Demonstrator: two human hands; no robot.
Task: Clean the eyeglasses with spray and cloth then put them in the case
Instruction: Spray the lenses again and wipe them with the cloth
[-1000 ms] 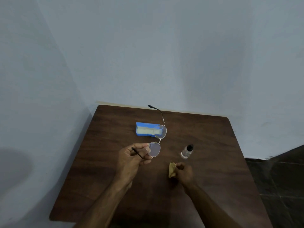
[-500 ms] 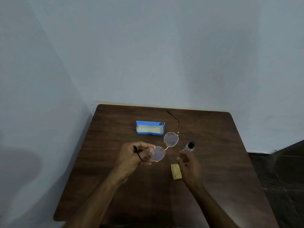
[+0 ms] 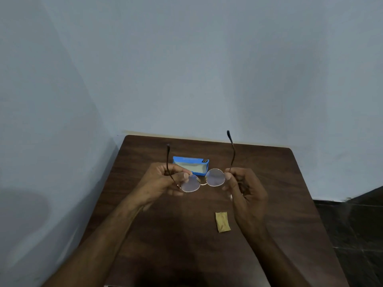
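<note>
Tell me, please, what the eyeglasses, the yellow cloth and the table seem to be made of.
The eyeglasses: thin wire rim with a golden glint, probably metal; clear lenses, glass or plastic, cannot tell; dark temple tips, likely plastic.
The cloth: folded yellow piece with soft creases, likely a fine fabric.
The table: dark brown wood grain, smooth with slight sheen; wood or laminate.

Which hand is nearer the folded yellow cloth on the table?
Right. The right hand sits just above the yellow cloth in the frame, pinching the eyeglasses; the left hand grips their other side, farther to the left.
</note>
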